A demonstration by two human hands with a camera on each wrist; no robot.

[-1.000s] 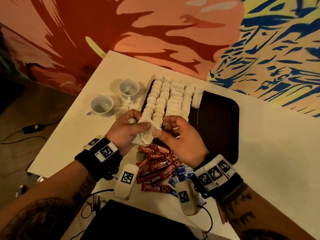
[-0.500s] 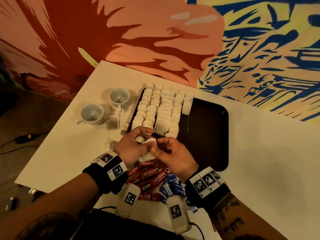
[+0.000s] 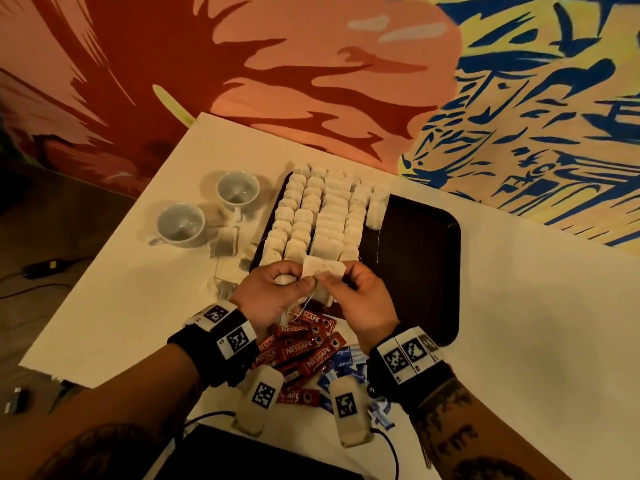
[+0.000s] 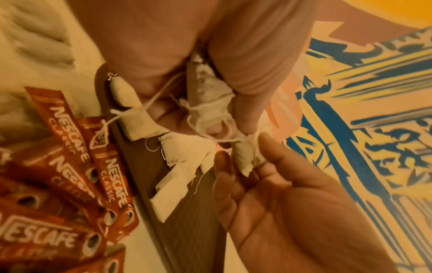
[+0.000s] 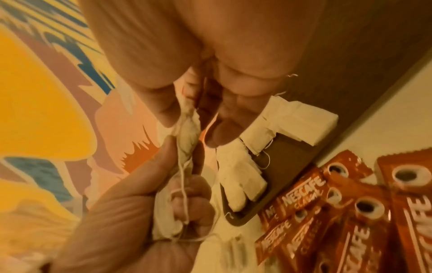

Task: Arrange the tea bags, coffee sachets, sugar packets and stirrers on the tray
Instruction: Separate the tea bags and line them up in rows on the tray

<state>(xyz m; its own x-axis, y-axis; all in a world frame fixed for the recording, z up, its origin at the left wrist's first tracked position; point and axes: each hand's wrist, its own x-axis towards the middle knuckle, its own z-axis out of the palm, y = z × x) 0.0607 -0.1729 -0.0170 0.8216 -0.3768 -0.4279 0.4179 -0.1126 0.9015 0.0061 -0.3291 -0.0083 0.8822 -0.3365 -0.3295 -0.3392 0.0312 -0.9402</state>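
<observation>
Left hand (image 3: 273,296) clenches a tangled bunch of tea bags (image 4: 205,96); right hand (image 3: 360,299) pinches one tea bag (image 3: 323,268) free, probably for the tray (image 3: 415,271) rows just beyond both grips.

Tea bags (image 3: 320,216): thin matt filter paper, faintly fibrous, with crimped edges and fine white cotton-like strings (image 4: 151,99). Tray (image 3: 420,265): dark brown, smooth, low-sheen surface, probably plastic. Nescafé coffee sachets (image 3: 304,351): red glossy foil-like film with serrated ends. Sugar packets (image 3: 346,370): blue and white printed paper. Cups (image 3: 180,225): white glazed ceramic, shiny. Table (image 3: 536,323): smooth, matt, pale.
</observation>
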